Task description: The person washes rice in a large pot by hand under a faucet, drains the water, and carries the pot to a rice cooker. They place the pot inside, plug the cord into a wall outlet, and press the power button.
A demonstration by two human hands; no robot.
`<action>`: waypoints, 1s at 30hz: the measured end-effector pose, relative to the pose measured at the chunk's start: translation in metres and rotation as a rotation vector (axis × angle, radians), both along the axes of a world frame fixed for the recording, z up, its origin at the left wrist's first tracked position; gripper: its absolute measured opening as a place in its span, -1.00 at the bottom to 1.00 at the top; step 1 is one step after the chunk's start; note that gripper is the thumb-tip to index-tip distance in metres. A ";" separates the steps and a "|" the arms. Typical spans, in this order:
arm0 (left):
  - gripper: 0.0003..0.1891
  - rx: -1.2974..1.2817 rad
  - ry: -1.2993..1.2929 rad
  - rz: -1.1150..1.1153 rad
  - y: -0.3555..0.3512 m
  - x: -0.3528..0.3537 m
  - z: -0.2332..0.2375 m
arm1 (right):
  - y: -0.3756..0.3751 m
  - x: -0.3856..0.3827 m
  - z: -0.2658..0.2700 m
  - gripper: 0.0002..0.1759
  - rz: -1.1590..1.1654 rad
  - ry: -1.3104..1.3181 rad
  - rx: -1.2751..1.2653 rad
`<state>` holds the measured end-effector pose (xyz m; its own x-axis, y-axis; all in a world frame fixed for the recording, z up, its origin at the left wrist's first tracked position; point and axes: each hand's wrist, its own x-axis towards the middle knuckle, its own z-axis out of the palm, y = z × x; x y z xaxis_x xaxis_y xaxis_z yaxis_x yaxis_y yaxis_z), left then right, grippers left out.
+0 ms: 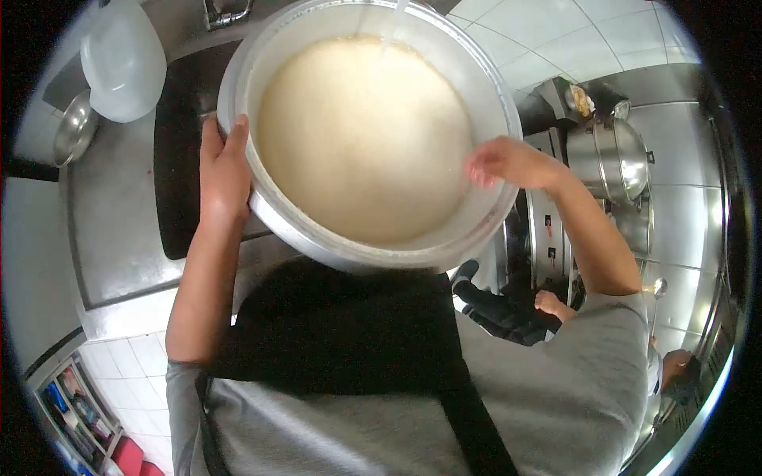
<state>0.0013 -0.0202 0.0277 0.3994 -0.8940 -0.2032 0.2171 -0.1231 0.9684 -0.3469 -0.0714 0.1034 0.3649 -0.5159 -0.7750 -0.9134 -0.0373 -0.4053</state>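
Note:
A large round metal pot [274, 194] holds cloudy, cream-coloured liquid [365, 143]; what lies beneath its surface is hidden. A thin stream of water [387, 32] falls into it near the far rim. My left hand [224, 170] grips the pot's left side, thumb by the rim and some fingers hidden behind the wall. Over the right inner edge, just above the liquid, is my right hand [508, 163]. Its fingers look bent but are smeared by motion, and nothing can be made out in them.
The pot is over a steel sink counter [119, 230] with a faucet [226, 16]. A white plastic jug [123, 59] and a metal bowl [77, 127] stand at left. Lidded steel pots [607, 159] line the right; another person [508, 309] is behind at right.

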 end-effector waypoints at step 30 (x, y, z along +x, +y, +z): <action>-0.55 -0.053 -0.024 -0.048 -0.001 0.007 -0.011 | -0.229 0.106 -0.166 -0.58 -0.887 -0.368 -0.696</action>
<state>0.0080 -0.0212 0.0172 0.3600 -0.9215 -0.1456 0.1884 -0.0811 0.9787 -0.2411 -0.3003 -0.0623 -0.1902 -0.9701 -0.1505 -0.5641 0.2334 -0.7920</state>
